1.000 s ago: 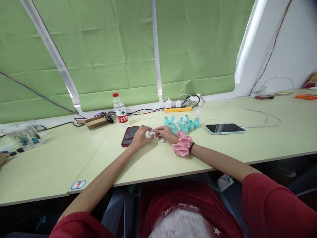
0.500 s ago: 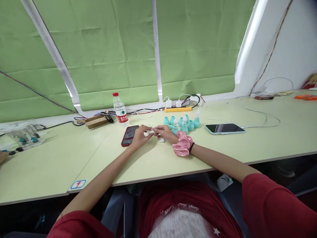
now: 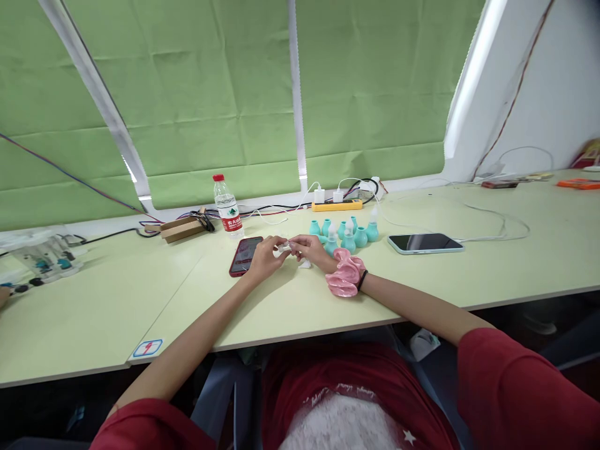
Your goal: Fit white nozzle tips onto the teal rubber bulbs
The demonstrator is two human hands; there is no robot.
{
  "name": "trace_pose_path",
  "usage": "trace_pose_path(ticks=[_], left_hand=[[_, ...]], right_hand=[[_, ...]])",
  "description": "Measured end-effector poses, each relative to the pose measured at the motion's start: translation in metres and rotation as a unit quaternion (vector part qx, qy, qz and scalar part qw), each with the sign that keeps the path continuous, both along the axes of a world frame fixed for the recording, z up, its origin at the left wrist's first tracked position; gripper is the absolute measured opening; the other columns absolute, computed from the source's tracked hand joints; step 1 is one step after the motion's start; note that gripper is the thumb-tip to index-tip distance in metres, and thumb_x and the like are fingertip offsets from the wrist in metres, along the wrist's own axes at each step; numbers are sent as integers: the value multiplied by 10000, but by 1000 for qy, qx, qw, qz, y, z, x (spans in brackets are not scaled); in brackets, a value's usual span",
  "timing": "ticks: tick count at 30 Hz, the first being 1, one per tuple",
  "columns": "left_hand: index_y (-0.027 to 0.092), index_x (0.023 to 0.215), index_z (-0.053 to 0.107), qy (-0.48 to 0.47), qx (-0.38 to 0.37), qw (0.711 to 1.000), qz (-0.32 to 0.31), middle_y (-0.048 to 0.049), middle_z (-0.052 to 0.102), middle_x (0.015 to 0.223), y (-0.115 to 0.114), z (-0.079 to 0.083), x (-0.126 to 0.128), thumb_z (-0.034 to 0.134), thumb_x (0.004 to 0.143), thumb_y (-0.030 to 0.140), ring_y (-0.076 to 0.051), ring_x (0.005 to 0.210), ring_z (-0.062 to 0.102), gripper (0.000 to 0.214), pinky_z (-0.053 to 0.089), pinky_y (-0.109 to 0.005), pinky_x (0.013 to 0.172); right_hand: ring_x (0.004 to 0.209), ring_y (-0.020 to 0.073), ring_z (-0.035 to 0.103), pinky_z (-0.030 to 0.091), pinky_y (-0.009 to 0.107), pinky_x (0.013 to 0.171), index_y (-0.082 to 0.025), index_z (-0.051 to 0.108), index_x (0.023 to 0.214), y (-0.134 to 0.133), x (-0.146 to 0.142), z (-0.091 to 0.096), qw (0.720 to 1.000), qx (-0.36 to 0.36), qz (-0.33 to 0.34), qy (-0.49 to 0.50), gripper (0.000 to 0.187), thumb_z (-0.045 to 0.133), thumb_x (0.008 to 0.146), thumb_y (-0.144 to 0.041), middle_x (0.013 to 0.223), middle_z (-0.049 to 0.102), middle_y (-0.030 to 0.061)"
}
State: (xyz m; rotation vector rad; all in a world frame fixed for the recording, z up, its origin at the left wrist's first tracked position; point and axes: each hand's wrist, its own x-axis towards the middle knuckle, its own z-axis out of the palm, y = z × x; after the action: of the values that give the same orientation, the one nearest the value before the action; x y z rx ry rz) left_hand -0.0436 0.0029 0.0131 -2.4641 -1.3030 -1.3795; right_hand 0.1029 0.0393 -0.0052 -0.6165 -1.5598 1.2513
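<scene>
My left hand (image 3: pixel 263 256) and my right hand (image 3: pixel 313 250) meet over the pale green table (image 3: pixel 290 300), fingertips pinched together on a small clear white part (image 3: pixel 283 248). Another small white piece (image 3: pixel 304 264) lies on the table just under my right hand. A pink scrunchie (image 3: pixel 345 275) sits on my right wrist. Several teal bulb-shaped bottles (image 3: pixel 347 234), some with white tips, stand just beyond my right hand. A red phone (image 3: pixel 244 255) lies face up beside my left hand.
A water bottle (image 3: pixel 227 212) with a red cap stands behind the red phone. A yellow power strip (image 3: pixel 336 204) with chargers lies near the window. A second phone (image 3: pixel 425 243) on a white cable lies to the right. A cardboard box (image 3: pixel 180 229) and clear containers (image 3: pixel 40 259) sit left.
Both hands have stayed at the same spot, lifted a little and shifted their fingers round the small white part between them. Nothing else has moved.
</scene>
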Motion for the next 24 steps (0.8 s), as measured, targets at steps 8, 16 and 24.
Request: trace_pose_path(ticks=[8,16,24], left_hand=[[123,785,559,-261,-264,919,-131,-8,575,593,0,8,-1,605,639,370,-106,551,534,291,437,-236,539],[112,634,570,-413,-375,813,-167,-14,596,647,5,7,-5,713,480,143,-114,660,564,212,443,-280,702],[187,1021,537,-264,-376,845,-274,-71,576,977,15,52,14,514,690,380,-186,879,541,385,422,-358,776]], right_hand=[[442,57,454,410,201,404,-113,578,778,-5,-2,2,997,69,-15,-14,238,555,642,-307,574,527,-12],[575,77,500,432,181,478,-124,591,831,-12,1,6,949,281,-91,-107,207,550,658,-230,698,570,23],[509,70,469,434,205,515,-140,586,858,-53,43,57,833,480,-224,-159,189,533,725,-263,629,551,11]])
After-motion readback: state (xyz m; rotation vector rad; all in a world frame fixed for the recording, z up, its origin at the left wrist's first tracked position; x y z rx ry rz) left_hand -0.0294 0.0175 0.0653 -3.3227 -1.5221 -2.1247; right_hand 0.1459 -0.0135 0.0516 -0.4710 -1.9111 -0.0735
